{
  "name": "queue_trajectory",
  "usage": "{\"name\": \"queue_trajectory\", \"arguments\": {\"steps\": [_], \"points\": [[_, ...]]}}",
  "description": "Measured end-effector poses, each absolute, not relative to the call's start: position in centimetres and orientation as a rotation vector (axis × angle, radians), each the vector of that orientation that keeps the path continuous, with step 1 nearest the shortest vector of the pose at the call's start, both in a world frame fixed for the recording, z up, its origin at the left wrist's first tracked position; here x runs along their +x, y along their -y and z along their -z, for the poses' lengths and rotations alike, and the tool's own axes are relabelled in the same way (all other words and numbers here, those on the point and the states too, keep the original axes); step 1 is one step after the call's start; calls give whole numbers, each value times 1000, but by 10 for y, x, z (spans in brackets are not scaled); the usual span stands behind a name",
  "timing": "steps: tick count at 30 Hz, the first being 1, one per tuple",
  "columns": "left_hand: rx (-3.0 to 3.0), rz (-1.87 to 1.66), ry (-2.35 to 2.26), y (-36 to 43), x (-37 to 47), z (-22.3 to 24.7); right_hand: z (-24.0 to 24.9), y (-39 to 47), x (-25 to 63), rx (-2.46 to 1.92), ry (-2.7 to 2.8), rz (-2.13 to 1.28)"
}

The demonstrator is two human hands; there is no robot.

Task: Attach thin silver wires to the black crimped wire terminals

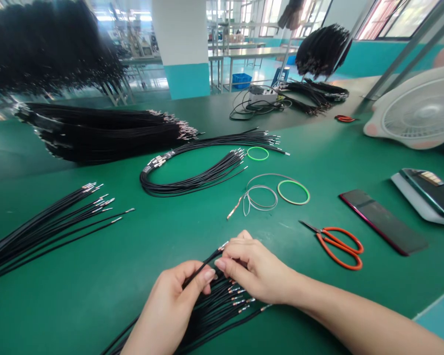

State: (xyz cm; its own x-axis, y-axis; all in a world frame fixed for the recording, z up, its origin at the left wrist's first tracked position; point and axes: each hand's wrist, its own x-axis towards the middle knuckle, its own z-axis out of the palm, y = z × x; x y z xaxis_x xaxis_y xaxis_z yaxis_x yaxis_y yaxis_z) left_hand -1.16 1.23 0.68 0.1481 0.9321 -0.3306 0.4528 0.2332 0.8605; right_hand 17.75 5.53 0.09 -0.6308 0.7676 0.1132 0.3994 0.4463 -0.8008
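My left hand (177,296) pinches a black cable (207,259) between thumb and fingers near its metal-tipped end. Just beside it, my right hand (255,268) is closed on the same cable near the tip, its fingertips almost meeting my left thumb. What exactly lies between the right fingers is partly hidden. Below both hands a bundle of black cables (214,315) rests on the green table, its bare metal ends pointing right. Orange-handled scissors (340,244) lie to the right of my right hand. A thin looped wire with a copper-coloured end (235,208) lies ahead.
More black cables lie at left (48,227), in a curved bundle (188,187) and in a large pile (114,133). Green rings (258,154), a phone (383,222), a boxy device (425,197) and a white fan (422,108) occupy the right. A grey box with leads (262,94) stands behind.
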Motion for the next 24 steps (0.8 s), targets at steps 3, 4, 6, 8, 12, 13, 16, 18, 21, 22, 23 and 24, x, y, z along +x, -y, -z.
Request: {"name": "queue_trajectory", "arguments": {"steps": [3, 4, 6, 8, 12, 13, 16, 18, 21, 22, 23, 24], "points": [[1405, -677, -1502, -13, -12, -4, -6, -62, 185, -1022, 2125, -1175], [1410, -701, -1528, -14, -12, -2, -7, -66, 189, -1058, 2053, -1203], [1459, -729, -1616, -15, -14, 5, -7, -73, 195, -1164, 1874, -1212], [1600, -742, -1724, -16, -16, 14, -5, -79, 199, -1279, 1744, -1182], [1884, -690, -1829, -18, -20, 24, 1, -83, 198, -1373, 1884, -1071], [1904, -662, -1843, -19, -21, 24, 2, -82, 198, -1370, 1963, -1024], [1925, -632, -1884, -19, -22, 21, 4, -80, 195, -1350, 2143, -914], [1922, -653, -1877, -19, -21, 18, 5, -78, 195, -1320, 2193, -906], [1808, -694, -1875, -17, -19, 12, 3, -77, 194, -1270, 2194, -952], [1731, -690, -1876, -17, -19, 9, 1, -77, 193, -1260, 2181, -980], [1644, -674, -1871, -16, -18, 7, 0, -77, 192, -1249, 2171, -1011], [1555, -649, -1857, -16, -17, 5, -1, -76, 192, -1237, 2168, -1042]]}}
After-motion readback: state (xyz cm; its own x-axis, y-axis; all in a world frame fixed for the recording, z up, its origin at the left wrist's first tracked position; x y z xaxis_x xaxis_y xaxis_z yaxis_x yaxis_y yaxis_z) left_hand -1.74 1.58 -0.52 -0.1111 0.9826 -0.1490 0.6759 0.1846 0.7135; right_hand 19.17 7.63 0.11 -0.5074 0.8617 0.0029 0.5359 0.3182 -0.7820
